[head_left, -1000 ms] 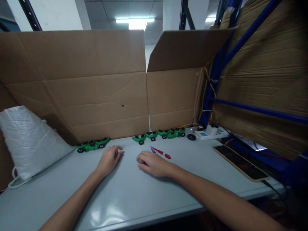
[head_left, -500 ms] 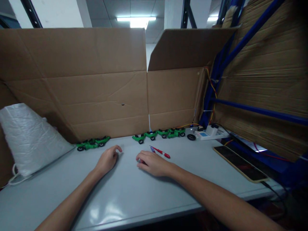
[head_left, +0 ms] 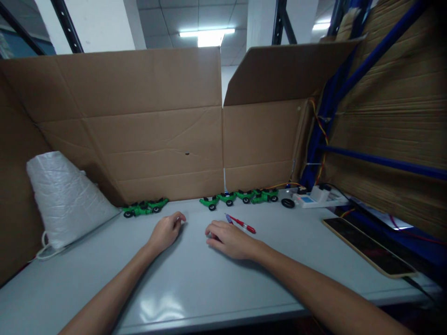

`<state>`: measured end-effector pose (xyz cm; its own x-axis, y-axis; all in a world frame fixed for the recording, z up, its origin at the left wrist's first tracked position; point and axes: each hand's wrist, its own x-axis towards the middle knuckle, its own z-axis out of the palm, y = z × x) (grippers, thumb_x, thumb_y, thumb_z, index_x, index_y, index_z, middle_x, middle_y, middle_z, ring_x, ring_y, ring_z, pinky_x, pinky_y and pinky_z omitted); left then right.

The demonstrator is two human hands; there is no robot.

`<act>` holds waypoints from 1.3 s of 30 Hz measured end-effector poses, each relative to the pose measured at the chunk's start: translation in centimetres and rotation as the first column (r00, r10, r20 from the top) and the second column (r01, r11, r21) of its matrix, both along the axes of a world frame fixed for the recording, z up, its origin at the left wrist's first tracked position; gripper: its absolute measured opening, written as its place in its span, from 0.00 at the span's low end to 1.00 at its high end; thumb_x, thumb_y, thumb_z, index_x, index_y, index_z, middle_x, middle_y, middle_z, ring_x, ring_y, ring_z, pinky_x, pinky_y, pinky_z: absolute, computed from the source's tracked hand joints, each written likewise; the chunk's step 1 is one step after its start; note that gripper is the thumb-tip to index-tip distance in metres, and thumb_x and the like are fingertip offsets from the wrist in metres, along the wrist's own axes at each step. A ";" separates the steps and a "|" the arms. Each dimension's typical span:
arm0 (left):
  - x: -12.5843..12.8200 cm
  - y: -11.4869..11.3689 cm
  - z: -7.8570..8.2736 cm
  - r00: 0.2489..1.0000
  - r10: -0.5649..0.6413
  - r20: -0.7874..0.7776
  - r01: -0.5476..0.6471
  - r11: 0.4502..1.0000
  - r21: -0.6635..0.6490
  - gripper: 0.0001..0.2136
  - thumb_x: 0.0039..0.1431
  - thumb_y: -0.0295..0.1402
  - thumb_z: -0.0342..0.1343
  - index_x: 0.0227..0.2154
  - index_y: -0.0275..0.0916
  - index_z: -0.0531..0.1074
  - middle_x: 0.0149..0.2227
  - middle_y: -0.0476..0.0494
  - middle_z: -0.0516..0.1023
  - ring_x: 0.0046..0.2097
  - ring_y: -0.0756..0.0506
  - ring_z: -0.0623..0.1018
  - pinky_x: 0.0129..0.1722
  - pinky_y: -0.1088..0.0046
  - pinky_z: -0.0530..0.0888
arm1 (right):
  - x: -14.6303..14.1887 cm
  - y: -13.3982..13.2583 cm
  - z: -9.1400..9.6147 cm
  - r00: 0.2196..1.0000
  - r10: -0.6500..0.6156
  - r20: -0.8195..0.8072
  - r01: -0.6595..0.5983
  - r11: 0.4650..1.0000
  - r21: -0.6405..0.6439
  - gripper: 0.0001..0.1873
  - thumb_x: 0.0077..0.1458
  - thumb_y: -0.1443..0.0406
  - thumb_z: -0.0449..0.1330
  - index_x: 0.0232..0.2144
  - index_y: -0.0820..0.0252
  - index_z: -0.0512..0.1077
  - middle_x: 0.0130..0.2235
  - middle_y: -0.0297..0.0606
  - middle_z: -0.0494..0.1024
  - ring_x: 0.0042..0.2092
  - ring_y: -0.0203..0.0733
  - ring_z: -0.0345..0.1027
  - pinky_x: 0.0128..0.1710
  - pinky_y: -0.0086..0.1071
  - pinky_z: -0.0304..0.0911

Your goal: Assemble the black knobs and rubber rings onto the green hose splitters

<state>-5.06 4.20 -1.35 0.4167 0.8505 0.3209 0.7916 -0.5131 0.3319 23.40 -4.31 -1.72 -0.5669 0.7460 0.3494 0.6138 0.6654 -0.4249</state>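
My left hand [head_left: 166,231] rests palm down on the grey table [head_left: 195,288], fingers loosely curled, nothing visible in it. My right hand [head_left: 228,238] lies flat beside it, fingers stretched toward the left, holding nothing. A red pen [head_left: 242,224] lies just beyond my right hand, close to its knuckles. Green toy motorbikes stand in a row along the cardboard wall: a pair [head_left: 145,207] beyond my left hand, and several more [head_left: 240,197] beyond my right hand.
A white plastic bag [head_left: 64,200] leans at the far left. A loose black wheel [head_left: 287,203] and a white power strip [head_left: 319,197] sit at the back right. A dark phone [head_left: 368,246] lies near the right edge. Cardboard walls [head_left: 157,125] enclose the back.
Both hands stay in place on the table. The view has shifted slightly, so everything sits a little further right in the picture.
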 end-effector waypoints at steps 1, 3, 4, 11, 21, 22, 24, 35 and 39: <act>0.0 0.0 0.0 1.000 0.000 0.007 0.000 1.000 0.004 0.13 0.70 0.29 0.49 0.46 0.42 0.79 0.28 0.47 0.79 0.30 0.44 0.76 0.34 0.71 0.64 | 0.0 0.0 0.0 1.000 -0.002 0.000 0.002 1.000 -0.005 0.05 0.71 0.63 0.61 0.46 0.57 0.72 0.47 0.41 0.78 0.49 0.46 0.71 0.50 0.37 0.63; 0.1 -0.1 -0.1 1.000 -0.002 0.017 0.002 1.000 0.004 0.12 0.70 0.29 0.49 0.47 0.42 0.78 0.28 0.47 0.80 0.30 0.44 0.77 0.34 0.71 0.64 | 0.0 -0.1 0.0 1.000 -0.007 -0.003 0.007 1.000 -0.013 0.05 0.71 0.63 0.60 0.46 0.57 0.72 0.46 0.40 0.77 0.47 0.46 0.71 0.49 0.37 0.62; 0.1 -0.2 0.0 1.000 -0.002 0.020 0.002 1.000 0.003 0.12 0.71 0.29 0.49 0.47 0.42 0.78 0.29 0.46 0.80 0.31 0.44 0.77 0.34 0.71 0.64 | -0.1 -0.1 0.1 1.000 -0.009 -0.006 0.009 1.000 -0.018 0.04 0.71 0.63 0.60 0.45 0.57 0.73 0.45 0.40 0.77 0.46 0.45 0.71 0.48 0.36 0.62; 0.3 -0.7 0.3 1.000 -0.006 0.011 0.006 1.000 -0.005 0.12 0.71 0.29 0.50 0.48 0.42 0.78 0.32 0.45 0.82 0.34 0.42 0.80 0.37 0.71 0.66 | -0.2 -0.4 0.5 1.000 -0.019 -0.006 0.018 0.999 -0.042 0.03 0.70 0.64 0.61 0.43 0.58 0.73 0.44 0.39 0.77 0.46 0.45 0.71 0.48 0.36 0.62; 0.3 -0.8 0.4 1.000 -0.008 0.015 0.008 1.000 0.001 0.12 0.70 0.30 0.50 0.47 0.42 0.78 0.30 0.46 0.81 0.33 0.43 0.78 0.36 0.71 0.66 | -0.2 -0.5 0.5 1.000 -0.009 -0.004 0.009 0.999 -0.031 0.03 0.70 0.64 0.61 0.42 0.57 0.72 0.43 0.39 0.77 0.46 0.46 0.71 0.47 0.37 0.62; 0.2 -0.8 0.4 1.000 -0.005 0.016 0.005 1.000 0.000 0.12 0.70 0.30 0.50 0.47 0.42 0.78 0.30 0.46 0.81 0.32 0.43 0.78 0.36 0.71 0.66 | -0.2 -0.6 0.5 1.000 -0.009 -0.001 0.009 0.999 -0.032 0.03 0.70 0.64 0.61 0.42 0.57 0.72 0.44 0.39 0.77 0.47 0.46 0.71 0.48 0.37 0.62; 0.2 -0.7 0.4 1.000 0.003 0.015 -0.003 1.000 -0.003 0.12 0.70 0.29 0.50 0.47 0.42 0.78 0.29 0.47 0.80 0.31 0.43 0.77 0.35 0.71 0.65 | -0.3 -0.6 0.4 1.000 -0.006 0.005 0.006 0.999 -0.035 0.03 0.71 0.64 0.60 0.42 0.57 0.72 0.44 0.40 0.77 0.47 0.47 0.71 0.48 0.37 0.62; 0.2 -0.9 0.3 1.000 0.009 0.030 -0.010 1.000 0.003 0.12 0.70 0.30 0.50 0.48 0.42 0.79 0.29 0.46 0.80 0.31 0.43 0.77 0.35 0.71 0.65 | -0.3 -0.4 0.0 1.000 0.005 -0.007 -0.005 0.999 -0.040 0.03 0.71 0.64 0.60 0.43 0.56 0.72 0.45 0.39 0.77 0.47 0.47 0.71 0.48 0.38 0.62; 0.1 -0.8 0.1 0.999 0.017 0.039 -0.017 1.000 0.002 0.12 0.70 0.30 0.51 0.48 0.42 0.80 0.32 0.44 0.82 0.35 0.42 0.79 0.37 0.71 0.67 | -0.3 -0.4 0.0 1.000 -0.004 -0.010 0.003 0.999 -0.043 0.03 0.71 0.64 0.59 0.43 0.56 0.72 0.43 0.39 0.76 0.46 0.46 0.71 0.47 0.37 0.62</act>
